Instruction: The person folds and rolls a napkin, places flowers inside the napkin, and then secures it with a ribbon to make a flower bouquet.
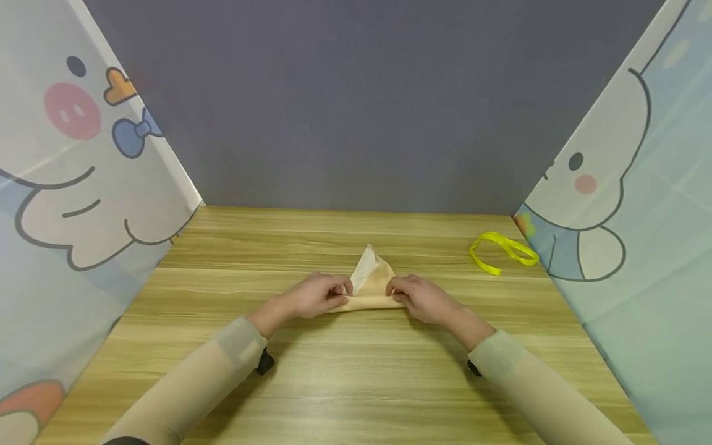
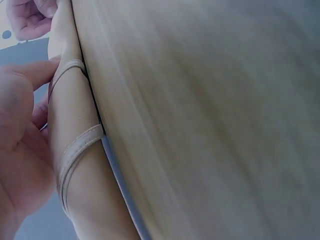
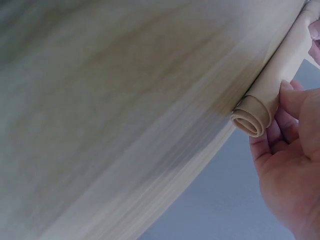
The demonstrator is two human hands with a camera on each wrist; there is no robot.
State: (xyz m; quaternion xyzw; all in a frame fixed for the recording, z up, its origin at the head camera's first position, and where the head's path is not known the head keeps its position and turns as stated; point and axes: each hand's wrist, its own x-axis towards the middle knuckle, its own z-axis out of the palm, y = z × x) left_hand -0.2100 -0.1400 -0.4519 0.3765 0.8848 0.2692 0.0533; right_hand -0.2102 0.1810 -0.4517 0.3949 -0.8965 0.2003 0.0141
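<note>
A beige cloth (image 1: 381,280) lies on the table between both hands, its near edge rolled into a tube and its far part ending in a pale triangular corner. The left hand (image 1: 314,296) pinches the left part of the roll between thumb and fingers. At the opposite part, the right hand (image 1: 425,299) holds the roll the same way. Hemmed edges wrap around the cloth (image 2: 75,107) in the left wrist view. In the right wrist view, the spiral end of the rolled cloth (image 3: 260,107) shows beside the thumb, close over the table.
A yellow ribbon (image 1: 508,245) lies in a loose loop at the back right of the wooden table (image 1: 356,383). A grey panel (image 1: 356,111) rises behind, and cartoon-printed curtains (image 1: 656,204) border both sides.
</note>
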